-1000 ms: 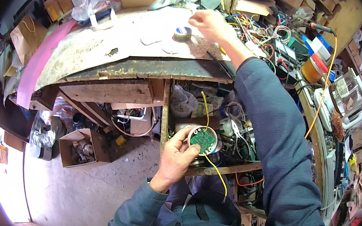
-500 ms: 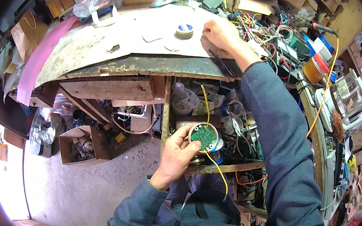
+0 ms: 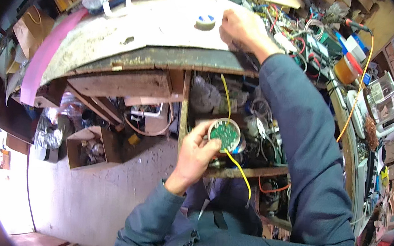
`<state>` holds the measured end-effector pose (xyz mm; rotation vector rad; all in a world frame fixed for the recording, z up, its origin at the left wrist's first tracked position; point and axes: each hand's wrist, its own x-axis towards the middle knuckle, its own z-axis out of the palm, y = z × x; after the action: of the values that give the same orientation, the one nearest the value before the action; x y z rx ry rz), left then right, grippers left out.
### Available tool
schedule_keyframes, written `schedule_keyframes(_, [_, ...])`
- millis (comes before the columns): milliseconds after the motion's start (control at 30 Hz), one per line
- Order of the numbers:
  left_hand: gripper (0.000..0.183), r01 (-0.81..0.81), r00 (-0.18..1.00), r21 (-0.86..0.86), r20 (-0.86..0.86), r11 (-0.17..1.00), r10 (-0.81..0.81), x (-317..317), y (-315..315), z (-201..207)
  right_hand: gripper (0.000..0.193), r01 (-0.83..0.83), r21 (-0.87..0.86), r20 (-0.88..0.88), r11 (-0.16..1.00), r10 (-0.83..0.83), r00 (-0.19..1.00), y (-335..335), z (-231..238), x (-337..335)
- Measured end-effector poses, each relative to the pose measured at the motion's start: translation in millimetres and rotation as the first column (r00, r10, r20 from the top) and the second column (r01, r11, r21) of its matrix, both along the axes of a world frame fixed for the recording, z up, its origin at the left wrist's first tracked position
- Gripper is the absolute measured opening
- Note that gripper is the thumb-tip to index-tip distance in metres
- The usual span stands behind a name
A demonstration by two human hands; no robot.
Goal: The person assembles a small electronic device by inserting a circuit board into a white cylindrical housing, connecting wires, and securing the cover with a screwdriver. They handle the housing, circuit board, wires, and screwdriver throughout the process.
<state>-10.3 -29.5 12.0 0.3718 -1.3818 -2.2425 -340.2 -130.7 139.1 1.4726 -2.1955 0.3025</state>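
My left hand grips a round green circuit board set in a pale round housing, the thumb pressing on its lower left edge. One yellow wire rises from the top of the board, and a second yellow wire hangs from the bottom. Above and beyond, my right hand rests on the bench with its fingers curled in; what lies inside them, if anything, is hidden. A small round tin or roll with a blue and white centre sits just left of it.
The bench top is covered by a worn pale sheet. Tangled wires and test leads crowd its right side, near a red-lidded jar. Below is an open shelf with bags and cables. A cardboard box stands on the floor at left.
The whole view has shifted slightly, with the bench higher in the picture. The left hand still holds the circuit board, now tilted a little. The right hand stays curled at the same spot.
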Motion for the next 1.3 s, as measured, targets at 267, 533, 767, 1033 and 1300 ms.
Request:
schedule_keyframes(267, [0.044,-0.032,0.999,0.053,-0.031,0.998,0.033,3,4,9,0.021,-0.181,-0.416,0.397,0.891,0.357,0.845,46,43,37])
schedule_keyframes(533, [0.041,0.013,1.0,0.039,-0.005,0.999,-0.013,1,6,18,0.009,-0.511,-0.367,0.362,0.777,0.626,0.691,193,24,159])
schedule_keyframes(767, [0.04,0.056,0.998,0.031,-0.023,0.998,-0.055,-2,4,12,0.015,-0.625,-0.141,0.151,0.768,0.64,0.753,207,-21,177])
schedule_keyframes(1033, [0.041,0.068,0.998,0.005,0.016,0.998,-0.068,-2,3,9,0.021,-0.63,-0.046,0.142,0.775,0.629,0.764,208,-22,179])
schedule_keyframes(1300, [0.042,0.112,0.993,-0.002,0.021,0.994,-0.112,-1,3,10,0.013,-0.637,0.033,0.034,0.77,0.636,0.771,207,-23,181])
